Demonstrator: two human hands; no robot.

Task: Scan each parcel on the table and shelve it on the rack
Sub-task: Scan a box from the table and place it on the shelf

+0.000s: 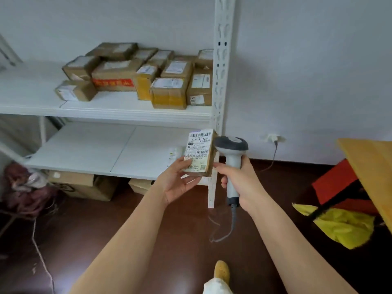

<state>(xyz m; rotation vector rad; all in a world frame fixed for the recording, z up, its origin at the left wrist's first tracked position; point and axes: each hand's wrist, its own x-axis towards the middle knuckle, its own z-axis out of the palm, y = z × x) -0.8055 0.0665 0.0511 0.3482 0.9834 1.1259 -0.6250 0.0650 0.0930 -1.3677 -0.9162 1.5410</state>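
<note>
The person is standing in front of a white rack [219,81], and everything here is placed against that rack. The left hand [177,181] is holding a small brown parcel [200,152] just in front of the rack's right post, level with its lower shelf [95,149]; the fingers are lying along the parcel's labelled face and its underside, the palm is turned up, and the white shipping label with its barcodes is facing the camera. The right hand [241,183] is wrapping its grip fully around the handle of a grey barcode scanner [232,151], whose dark head is sitting just right of the parcel's upper edge, close beside the same post; its cable is hanging down toward the dark floor [148,240]. On the rack's upper shelf [106,107] a cluster of taped cardboard parcels [148,75] is sitting toward the right end, some stacked. Under the lower shelf, more cardboard boxes [84,185] are lying on the floor. Well to the right of the rack, a yellow surface edge [373,166] is showing, with a red box [337,183] and a yellow bag [343,225] below it.
</note>
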